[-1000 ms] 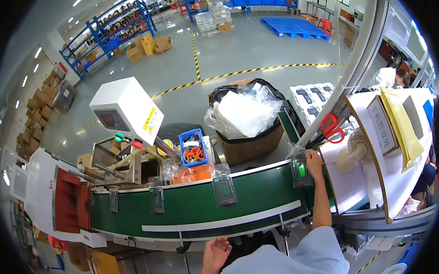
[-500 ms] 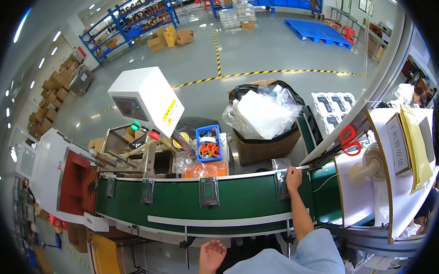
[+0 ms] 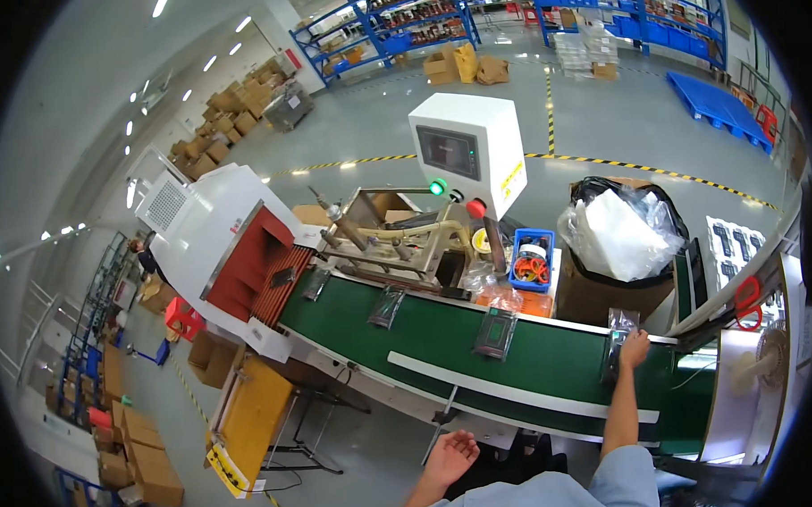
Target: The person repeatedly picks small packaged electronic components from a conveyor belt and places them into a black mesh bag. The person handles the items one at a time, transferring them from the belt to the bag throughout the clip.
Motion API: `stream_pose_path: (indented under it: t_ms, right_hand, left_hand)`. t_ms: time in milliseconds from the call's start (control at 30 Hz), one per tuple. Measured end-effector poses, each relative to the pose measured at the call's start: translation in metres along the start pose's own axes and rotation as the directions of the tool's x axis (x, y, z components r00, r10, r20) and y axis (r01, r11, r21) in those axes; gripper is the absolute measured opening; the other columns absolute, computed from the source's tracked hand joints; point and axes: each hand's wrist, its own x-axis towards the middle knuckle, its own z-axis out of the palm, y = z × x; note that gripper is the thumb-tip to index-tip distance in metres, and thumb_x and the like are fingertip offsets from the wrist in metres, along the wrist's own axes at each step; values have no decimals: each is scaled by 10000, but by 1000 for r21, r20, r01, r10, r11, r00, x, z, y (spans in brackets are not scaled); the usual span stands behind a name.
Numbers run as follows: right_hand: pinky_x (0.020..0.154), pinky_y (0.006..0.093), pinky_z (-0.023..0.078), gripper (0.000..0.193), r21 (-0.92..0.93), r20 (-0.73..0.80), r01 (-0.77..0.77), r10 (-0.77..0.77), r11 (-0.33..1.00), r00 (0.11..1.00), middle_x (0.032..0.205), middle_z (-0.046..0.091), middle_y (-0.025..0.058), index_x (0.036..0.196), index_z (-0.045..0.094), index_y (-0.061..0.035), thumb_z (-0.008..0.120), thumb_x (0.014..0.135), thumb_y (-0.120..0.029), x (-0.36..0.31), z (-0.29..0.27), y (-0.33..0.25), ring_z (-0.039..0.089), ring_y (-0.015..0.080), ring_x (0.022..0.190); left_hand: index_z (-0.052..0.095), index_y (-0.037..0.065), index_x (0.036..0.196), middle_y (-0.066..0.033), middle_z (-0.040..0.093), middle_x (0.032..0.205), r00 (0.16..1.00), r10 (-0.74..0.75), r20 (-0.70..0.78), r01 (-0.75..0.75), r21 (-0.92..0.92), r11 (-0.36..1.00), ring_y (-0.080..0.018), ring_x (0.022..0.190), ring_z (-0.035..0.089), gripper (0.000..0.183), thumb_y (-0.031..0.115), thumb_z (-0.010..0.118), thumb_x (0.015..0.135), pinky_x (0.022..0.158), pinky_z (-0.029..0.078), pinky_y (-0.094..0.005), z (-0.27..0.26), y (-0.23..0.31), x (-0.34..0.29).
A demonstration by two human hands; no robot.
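- At the belt's right end, the right hand (image 3: 635, 348) touches the right edge of a clear-bagged dark flat device (image 3: 614, 346); its fingertips are hidden, so I cannot tell whether they pinch the bag or only press it.
- Near the belt's front edge, the left hand (image 3: 452, 457) hangs with nothing in its grasp, fingers loosely curled and apart.
- The bagged device by the right hand lies on the green conveyor belt (image 3: 436, 333); glare and the hand obscure part of its face.
- Three more bagged devices lie spaced along the belt to the left: the nearest (image 3: 496, 333) shows a dark oblong body with a thin green outline under glossy film; the other two look smaller and less distinct.
- A fifth dark piece (image 3: 283, 276) sits on red rollers before one white tunnel machine (image 3: 217, 215), whose interior is hidden behind a red curtain.
- Behind the belt stand one white control box (image 3: 500, 143), one blue tray (image 3: 528, 286) of orange cables and one carton (image 3: 604, 300) with a black liner.
- At far right, one fan (image 3: 767, 357) is dim and partly hard to make out.
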Motion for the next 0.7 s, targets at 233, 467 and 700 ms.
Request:
stream_pose_path:
  t_ms: [233,467,700]
  right_hand:
    - [753,440,403,242,437,23,212,-246,874,969,928,525,218,926,526,23,500,829,-197,-63,-105,-5,504,357,864]
    - [621,263,429,218,701,231,-205,54,683,971,735,583,52,834,577,-9,533,860,-221,-273,-234,140,540,110,687]
    - [606,232,449,314,774,234,-581,737,254,634,895,601,72,1064,547,-6,579,792,-159,-354,-299,363,555,104,745]
  left_hand:
    - [591,58,915,-89,610,895,973,-172,151,103,386,917,-222,863,561,202,221,509,827,846,441,-397,7,8,7]
    - [571,72,964,-78,602,924,791,-605,88,144,935,324,-207,883,575,167,150,546,819,797,468,-347,48,-105,39]
    - [518,19,1108,-94,551,1086,568,-814,-117,-204,939,-277,-188,1009,539,308,105,571,817,850,447,-300,34,-298,37]
